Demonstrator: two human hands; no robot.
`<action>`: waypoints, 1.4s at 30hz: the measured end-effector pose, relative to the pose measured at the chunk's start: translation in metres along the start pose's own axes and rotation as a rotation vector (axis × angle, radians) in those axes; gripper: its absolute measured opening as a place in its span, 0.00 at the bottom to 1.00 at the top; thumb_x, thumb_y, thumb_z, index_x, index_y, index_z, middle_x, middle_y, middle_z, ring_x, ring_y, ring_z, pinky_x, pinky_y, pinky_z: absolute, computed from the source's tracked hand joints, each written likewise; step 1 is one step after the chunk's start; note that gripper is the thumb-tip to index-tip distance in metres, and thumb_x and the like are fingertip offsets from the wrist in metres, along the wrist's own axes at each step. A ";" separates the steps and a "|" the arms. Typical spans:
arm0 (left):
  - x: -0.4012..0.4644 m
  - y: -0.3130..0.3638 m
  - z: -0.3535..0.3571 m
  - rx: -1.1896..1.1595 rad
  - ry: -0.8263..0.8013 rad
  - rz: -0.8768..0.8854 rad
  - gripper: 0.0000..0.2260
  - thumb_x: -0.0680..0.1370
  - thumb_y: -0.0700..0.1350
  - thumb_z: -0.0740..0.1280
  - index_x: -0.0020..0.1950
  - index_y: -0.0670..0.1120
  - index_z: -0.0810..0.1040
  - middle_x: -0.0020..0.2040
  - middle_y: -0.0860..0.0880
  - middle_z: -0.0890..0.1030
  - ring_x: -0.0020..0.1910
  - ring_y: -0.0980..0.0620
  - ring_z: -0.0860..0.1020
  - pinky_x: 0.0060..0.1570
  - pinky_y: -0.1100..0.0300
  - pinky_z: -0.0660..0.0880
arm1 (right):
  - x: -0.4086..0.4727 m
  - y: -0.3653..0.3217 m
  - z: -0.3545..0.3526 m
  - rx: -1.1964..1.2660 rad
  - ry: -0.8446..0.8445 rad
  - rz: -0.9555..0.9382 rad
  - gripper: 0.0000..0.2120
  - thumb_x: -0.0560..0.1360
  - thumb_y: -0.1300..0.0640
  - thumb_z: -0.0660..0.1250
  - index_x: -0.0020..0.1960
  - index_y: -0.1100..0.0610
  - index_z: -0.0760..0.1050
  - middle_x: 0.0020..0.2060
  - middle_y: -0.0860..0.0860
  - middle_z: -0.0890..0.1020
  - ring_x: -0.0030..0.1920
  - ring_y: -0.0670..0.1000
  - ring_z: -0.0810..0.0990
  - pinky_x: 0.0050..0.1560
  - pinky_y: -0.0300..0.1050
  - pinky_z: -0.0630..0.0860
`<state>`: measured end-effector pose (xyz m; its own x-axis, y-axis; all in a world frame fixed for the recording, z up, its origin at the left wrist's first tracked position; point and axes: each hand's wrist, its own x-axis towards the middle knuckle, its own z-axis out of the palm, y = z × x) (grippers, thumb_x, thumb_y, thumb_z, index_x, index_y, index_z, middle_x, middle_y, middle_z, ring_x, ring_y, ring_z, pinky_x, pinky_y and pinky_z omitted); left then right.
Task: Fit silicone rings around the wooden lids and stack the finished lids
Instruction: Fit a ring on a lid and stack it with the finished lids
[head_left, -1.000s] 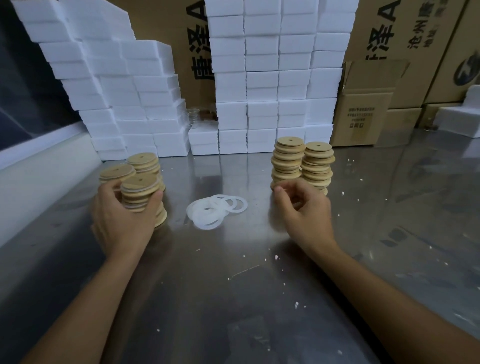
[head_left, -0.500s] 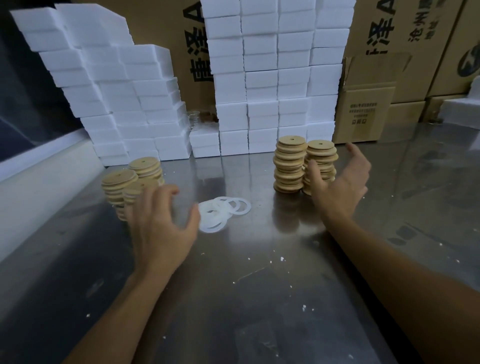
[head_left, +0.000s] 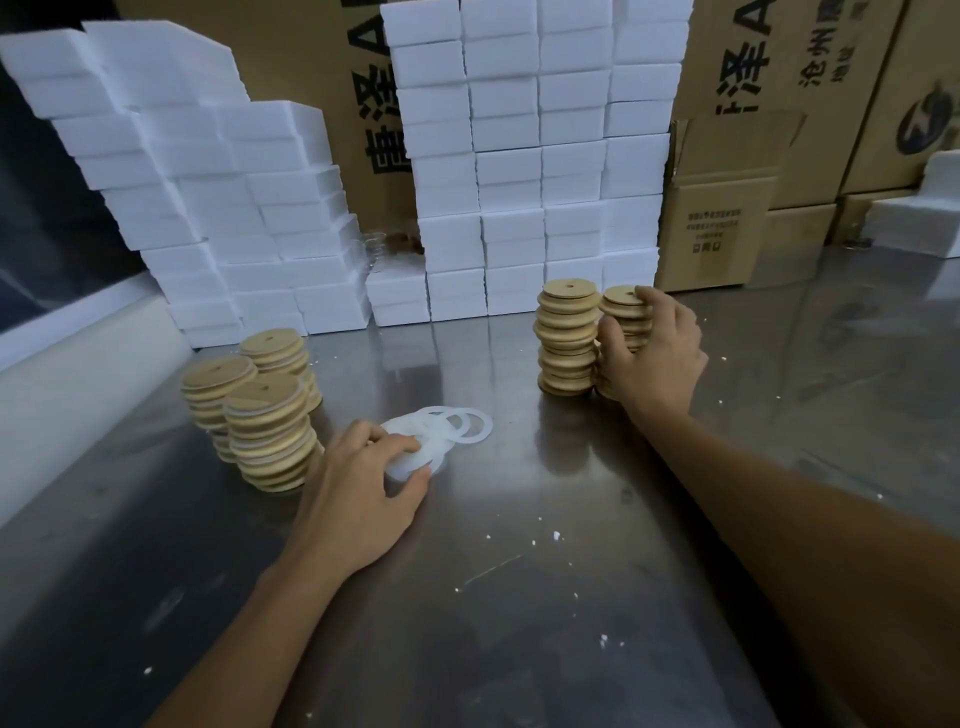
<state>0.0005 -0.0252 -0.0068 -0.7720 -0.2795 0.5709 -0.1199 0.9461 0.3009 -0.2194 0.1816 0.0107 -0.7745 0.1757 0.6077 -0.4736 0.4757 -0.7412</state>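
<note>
On the steel table (head_left: 519, 597), left hand (head_left: 358, 499) pinching silicone rings (head_left: 447, 423); right hand (head_left: 649, 353) curled round, half hiding, lid stack (head_left: 623, 312).

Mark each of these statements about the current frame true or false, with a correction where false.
1. The left hand is on the pile of silicone rings. True.
2. The right hand rests flat on the bare table. False: it grips the right-hand lid stack.
3. Three lid stacks stand left of the rings. True.
4. The rings hang on the foam blocks. False: they lie on the table.
5. A small cardboard box stands behind the right-hand stacks. True.
</note>
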 end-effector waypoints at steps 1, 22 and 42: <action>0.000 0.000 0.000 -0.005 0.001 -0.009 0.14 0.72 0.49 0.74 0.56 0.49 0.83 0.48 0.50 0.76 0.46 0.54 0.69 0.50 0.54 0.71 | 0.000 0.000 0.000 0.003 0.010 -0.005 0.21 0.76 0.47 0.68 0.67 0.50 0.72 0.65 0.52 0.74 0.68 0.55 0.70 0.67 0.55 0.62; 0.006 0.003 -0.008 -0.090 0.010 -0.056 0.08 0.69 0.40 0.77 0.36 0.48 0.79 0.37 0.55 0.76 0.41 0.49 0.71 0.44 0.54 0.67 | -0.024 -0.009 -0.033 0.254 0.226 0.098 0.14 0.82 0.56 0.62 0.65 0.60 0.70 0.55 0.54 0.70 0.54 0.53 0.71 0.51 0.42 0.66; 0.002 0.009 -0.013 -0.262 0.197 0.025 0.03 0.74 0.36 0.72 0.43 0.42 0.81 0.38 0.52 0.80 0.35 0.60 0.75 0.38 0.73 0.67 | -0.059 -0.023 -0.050 0.429 0.045 0.002 0.11 0.78 0.54 0.69 0.57 0.43 0.70 0.39 0.38 0.78 0.33 0.40 0.75 0.39 0.36 0.72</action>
<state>0.0061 -0.0198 0.0073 -0.6340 -0.3068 0.7099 0.0822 0.8860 0.4563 -0.1414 0.2034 0.0063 -0.7609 0.2182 0.6111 -0.6110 0.0760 -0.7880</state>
